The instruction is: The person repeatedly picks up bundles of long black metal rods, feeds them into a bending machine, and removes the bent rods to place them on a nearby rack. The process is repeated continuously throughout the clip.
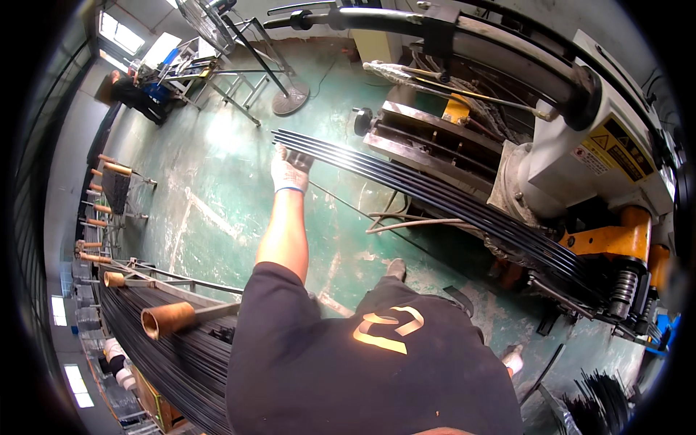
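Note:
My left hand (291, 171), in a white work glove, is stretched out ahead of me, its fingers spread against the free ends of a bundle of long black metal rods (406, 181). The rods run rightward in a flat row into a large white and orange machine (580, 145) and rest on its steel bed. The hand touches the rod ends without gripping them. My right hand is out of sight. My black shirt fills the lower middle of the view.
A rack at lower left holds a thick stack of black rods (174, 362), with copper-coloured rollers (168, 319) on its posts. Another person (130, 90) works at a bench far back left. A round-based fan stand (290, 98) stands on the green floor. Cables lie beside the machine.

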A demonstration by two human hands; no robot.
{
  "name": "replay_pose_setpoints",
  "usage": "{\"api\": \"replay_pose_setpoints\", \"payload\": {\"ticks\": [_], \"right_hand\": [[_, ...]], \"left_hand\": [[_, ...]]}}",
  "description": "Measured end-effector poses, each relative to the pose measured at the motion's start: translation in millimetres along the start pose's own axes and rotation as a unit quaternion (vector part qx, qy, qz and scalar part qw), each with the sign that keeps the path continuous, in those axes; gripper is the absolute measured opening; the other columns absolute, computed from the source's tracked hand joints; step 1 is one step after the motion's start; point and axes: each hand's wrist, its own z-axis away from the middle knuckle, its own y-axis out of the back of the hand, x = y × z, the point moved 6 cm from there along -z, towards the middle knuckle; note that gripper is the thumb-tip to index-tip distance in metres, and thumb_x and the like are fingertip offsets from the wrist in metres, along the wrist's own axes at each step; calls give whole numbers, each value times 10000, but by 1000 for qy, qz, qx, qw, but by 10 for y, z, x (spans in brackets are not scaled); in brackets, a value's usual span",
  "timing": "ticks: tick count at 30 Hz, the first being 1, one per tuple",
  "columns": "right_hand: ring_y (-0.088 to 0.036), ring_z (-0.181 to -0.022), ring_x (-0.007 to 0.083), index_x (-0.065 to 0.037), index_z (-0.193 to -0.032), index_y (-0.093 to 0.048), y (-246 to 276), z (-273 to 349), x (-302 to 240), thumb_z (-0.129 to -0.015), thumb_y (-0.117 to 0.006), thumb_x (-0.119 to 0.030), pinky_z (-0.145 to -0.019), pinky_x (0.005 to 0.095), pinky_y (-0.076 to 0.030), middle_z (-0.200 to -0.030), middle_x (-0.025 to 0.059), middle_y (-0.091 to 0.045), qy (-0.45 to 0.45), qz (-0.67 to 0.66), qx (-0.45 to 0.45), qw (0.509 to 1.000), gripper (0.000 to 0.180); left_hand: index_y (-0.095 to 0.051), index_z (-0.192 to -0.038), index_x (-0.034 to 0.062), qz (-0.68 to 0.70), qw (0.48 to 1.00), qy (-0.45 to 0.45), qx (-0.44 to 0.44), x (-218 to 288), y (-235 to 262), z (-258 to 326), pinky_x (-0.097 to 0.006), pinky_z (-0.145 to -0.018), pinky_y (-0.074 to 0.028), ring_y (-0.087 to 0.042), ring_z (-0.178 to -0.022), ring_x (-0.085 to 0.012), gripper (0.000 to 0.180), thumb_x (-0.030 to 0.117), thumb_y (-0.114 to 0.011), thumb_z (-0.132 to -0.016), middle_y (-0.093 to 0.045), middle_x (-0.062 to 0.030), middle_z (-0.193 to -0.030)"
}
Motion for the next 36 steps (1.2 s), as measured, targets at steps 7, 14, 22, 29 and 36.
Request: {"api": "replay_pose_setpoints", "payload": {"ticks": [7,14,22,29,36], "right_hand": [[-576,-654,209,-69,-899,-640,-149,461,462,-1061,-612,-381,-607,387,-473,-762,36,-608,16,152,-38,987,353],[-605,-676,229,-72,-961,-665,-530,409,115,-1055,-617,-350,-614,403,-493,-781,63,-631,35,124,-65,990,298],[-717,-951,322,48,-1176,-727,-1180,908,-238,-934,-657,-386,-887,418,-532,-1050,192,-777,171,323,12,931,501],[-628,-716,160,24,-1016,-715,-1277,1015,-484,-1006,-664,-294,-629,315,-483,-867,81,-727,130,257,-46,957,323],[-660,-739,163,20,-981,-734,-1326,440,-600,-991,-710,-362,-685,337,-515,-851,64,-745,138,345,-116,921,383]], "left_hand": [[-495,-1372,170,-10,997,-34,-66,567,98,-744,-582,-861,-594,-660,-1059,-405,336,292,-581,-1071,-648,-167,-1248],[-534,-1380,129,-54,991,-19,-125,499,-52,-448,-553,-884,-594,-668,-1102,-352,298,165,-514,-1085,-667,-205,-1286],[-538,-1457,173,-136,954,95,-251,653,59,-435,-536,-1177,-403,-565,-1325,-321,409,333,-502,-1082,-603,-121,-1447],[-470,-1561,216,-114,889,177,-407,560,-137,-200,-640,-1190,-357,-502,-1418,-354,590,519,-498,-1056,-536,-92,-1548],[-361,-1592,72,-43,998,3,-56,356,-113,33,-653,-1243,-220,-340,-1508,-408,685,536,-394,-1089,-336,-181,-1665]]}}
